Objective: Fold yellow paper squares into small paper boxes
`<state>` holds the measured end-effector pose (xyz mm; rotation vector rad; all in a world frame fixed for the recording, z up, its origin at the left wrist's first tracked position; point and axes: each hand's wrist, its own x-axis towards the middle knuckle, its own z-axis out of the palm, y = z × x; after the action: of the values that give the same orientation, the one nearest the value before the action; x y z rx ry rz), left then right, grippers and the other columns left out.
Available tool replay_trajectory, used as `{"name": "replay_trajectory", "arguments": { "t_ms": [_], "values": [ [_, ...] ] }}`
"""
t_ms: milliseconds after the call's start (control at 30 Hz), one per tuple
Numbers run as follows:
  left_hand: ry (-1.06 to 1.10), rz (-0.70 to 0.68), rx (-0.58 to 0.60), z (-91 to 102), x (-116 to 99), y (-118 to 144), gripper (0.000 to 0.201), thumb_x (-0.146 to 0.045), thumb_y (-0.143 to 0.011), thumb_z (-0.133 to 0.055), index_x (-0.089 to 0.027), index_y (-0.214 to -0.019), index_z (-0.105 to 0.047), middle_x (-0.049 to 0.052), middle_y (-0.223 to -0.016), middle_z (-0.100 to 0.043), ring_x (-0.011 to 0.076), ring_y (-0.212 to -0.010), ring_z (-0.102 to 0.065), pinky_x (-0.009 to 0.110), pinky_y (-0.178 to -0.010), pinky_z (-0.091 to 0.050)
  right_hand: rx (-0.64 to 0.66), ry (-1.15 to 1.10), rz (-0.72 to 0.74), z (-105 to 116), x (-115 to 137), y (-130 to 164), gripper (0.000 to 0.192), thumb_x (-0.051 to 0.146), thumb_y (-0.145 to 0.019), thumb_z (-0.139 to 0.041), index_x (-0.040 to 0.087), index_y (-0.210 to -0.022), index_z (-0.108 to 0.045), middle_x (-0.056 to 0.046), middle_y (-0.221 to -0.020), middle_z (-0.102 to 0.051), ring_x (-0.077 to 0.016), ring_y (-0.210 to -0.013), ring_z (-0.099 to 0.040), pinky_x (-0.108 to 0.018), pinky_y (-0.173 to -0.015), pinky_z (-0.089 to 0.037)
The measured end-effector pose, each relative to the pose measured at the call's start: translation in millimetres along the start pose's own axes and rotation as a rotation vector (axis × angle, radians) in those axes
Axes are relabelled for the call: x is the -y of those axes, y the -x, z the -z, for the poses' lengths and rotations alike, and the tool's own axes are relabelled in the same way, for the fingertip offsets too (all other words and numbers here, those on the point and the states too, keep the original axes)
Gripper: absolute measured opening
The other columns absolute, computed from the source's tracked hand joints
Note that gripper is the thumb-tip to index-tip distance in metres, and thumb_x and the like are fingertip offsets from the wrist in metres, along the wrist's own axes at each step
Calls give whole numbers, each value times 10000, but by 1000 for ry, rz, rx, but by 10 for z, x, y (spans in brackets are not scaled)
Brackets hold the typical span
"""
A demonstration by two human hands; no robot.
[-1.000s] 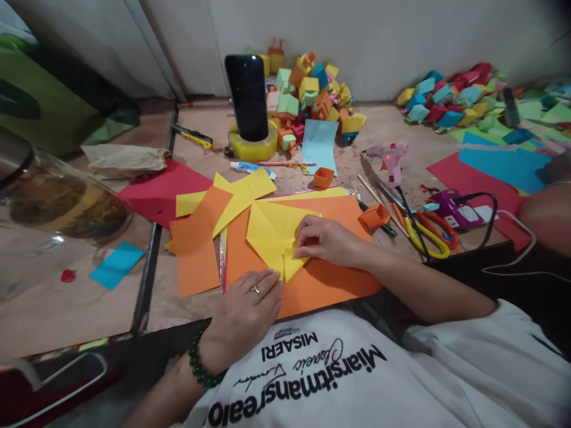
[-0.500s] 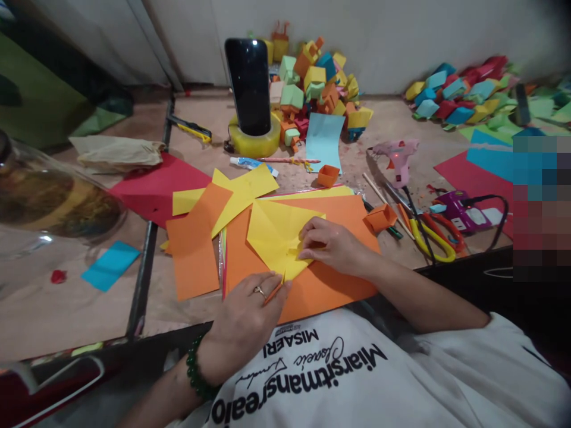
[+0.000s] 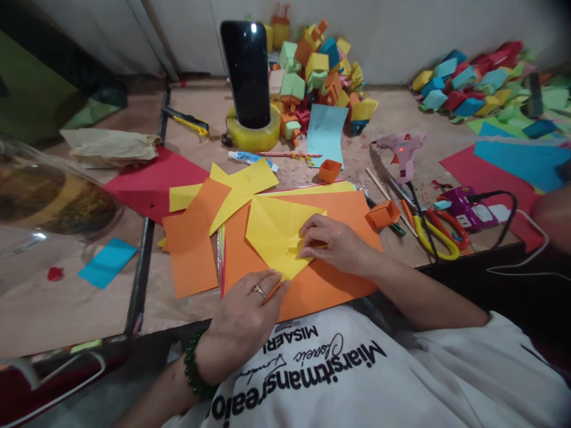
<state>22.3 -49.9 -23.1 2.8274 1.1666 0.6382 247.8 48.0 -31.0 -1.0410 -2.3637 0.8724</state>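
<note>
Yellow paper is what we've got both hands on, a partly folded sheet with crease lines all over it. It's sitting on top of a bigger orange sheet, right in front of us at the near edge of the worktop. Our left hand (ring on, green bead bracelet at the wrist) isn't gripping anything, just lying flat with the fingers together against the sheet's bottom corner. Our right hand has its fingers curled in, pinching the sheet's right side next to a little raised flap.

Just left of that we have some yellow strips with an orange rectangle lying across them, and a red sheet peeking out behind.

Further back there's a smartphone propped upright in a roll of tape, right beside a heap of folded paper blocks in loads of colours. A pale blue sheet leans in front of the heap.

On our right: a small orange paper box at the big sheet's edge, then a pink glue gun and yellow-handled scissors. Over to the left, a box cutter lies well apart from our hands.
</note>
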Motion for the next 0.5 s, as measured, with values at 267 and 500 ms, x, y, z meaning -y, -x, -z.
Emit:
{"name": "replay_trajectory", "arguments": {
  "t_ms": [267, 500],
  "values": [
    [15, 30, 40, -2, 3, 13, 268, -88, -884, -472, -111, -1048, -683, 130, -1016, -680, 233, -947, -623, 364, -773, -580, 15, 7, -17, 0, 9, -11, 178, 279, -863, -665, 175, -730, -609, -43, -902, -594, -131, -773, -580, -248, -647, -446],
    [-9, 43, 86, 28, -54, -45, 264, -91, -879, -471, -92, -1037, -683, 133, -985, -685, 233, -901, -623, 376, -764, -581, 11, 163, -32, 1, 128, 9, 163, 315, -834, -660, 192, -913, -586, -80, -980, -603, -208, -903, -584, -322, -720, -487]
  ]
}}
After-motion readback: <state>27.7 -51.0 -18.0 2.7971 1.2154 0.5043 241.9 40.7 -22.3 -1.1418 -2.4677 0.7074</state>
